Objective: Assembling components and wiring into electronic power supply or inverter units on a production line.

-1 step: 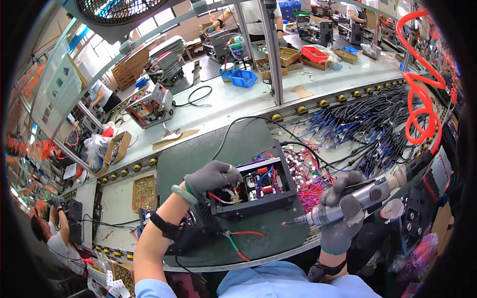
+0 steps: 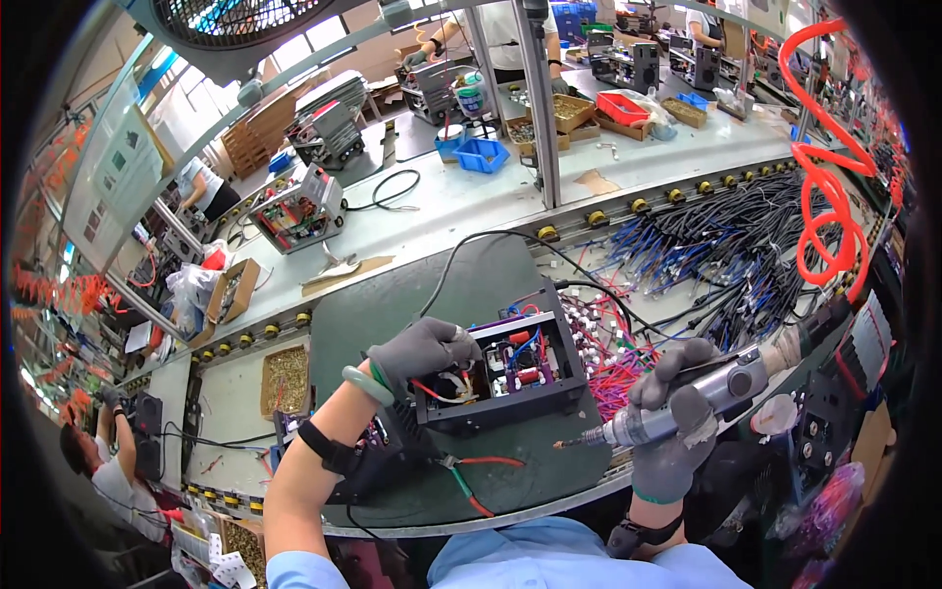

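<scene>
My left hand, in a grey glove, reaches over the near left part of an open black metal casing. Its fingers are curled down inside, and whatever they pinch is hidden. Red and white wires show just below them, next to a circuit board. My right hand, also gloved, is wrapped round a silver air screwdriver. Its bit points left over the mat, apart from the casing. Pliers with red and green handles lie open on the dark green mat.
Bundled black and blue cables fill the bench at right, beside loose pink and red wires. A red coiled hose hangs at far right. A cardboard box of small brass-coloured parts sits left of the mat. A co-worker works at far left.
The red coiled hose has swayed slightly to the left. Both hands and the casing stay practically in place.
</scene>
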A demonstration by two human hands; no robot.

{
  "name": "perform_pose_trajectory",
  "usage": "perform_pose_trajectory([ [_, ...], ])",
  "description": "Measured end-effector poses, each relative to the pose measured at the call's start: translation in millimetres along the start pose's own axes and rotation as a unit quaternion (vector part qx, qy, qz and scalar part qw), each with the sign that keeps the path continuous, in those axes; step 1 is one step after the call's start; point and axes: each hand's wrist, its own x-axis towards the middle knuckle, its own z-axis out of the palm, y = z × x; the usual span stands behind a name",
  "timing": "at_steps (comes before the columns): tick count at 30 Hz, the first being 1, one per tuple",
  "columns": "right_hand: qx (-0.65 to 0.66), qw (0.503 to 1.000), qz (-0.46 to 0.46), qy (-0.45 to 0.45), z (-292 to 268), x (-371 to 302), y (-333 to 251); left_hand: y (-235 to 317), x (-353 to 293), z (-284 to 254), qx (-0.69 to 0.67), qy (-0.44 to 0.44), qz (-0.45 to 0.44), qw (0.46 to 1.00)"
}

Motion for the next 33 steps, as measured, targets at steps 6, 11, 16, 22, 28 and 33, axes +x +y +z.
perform_pose_trajectory([
  [6, 0.028, 0.998, 0.044, -0.034, 0, -4, 4, -10, 2, -6, -0.023, -0.022, -0.029, 0.999],
  [11, 0.036, 0.997, 0.055, -0.033, 0, -3, 9, -14, 2, -6, 0.01, -0.017, -0.007, 1.0],
  [16, 0.042, 0.996, 0.07, -0.035, 4, -4, 13, -20, -2, -2, 0.027, -0.012, 0.025, 0.999],
  [22, 0.063, 0.994, 0.083, -0.044, 11, -1, 17, -18, -2, 4, -0.034, 0.036, 0.003, 0.999],
  [28, 0.077, 0.99, 0.1, -0.059, 21, -5, 25, 11, 16, 41, 0.386, 0.122, -0.129, 0.905],
  [33, 0.083, 0.984, 0.139, -0.078, 24, -10, 26, 6, 5, 63, 0.44, 0.23, -0.049, 0.867],
])
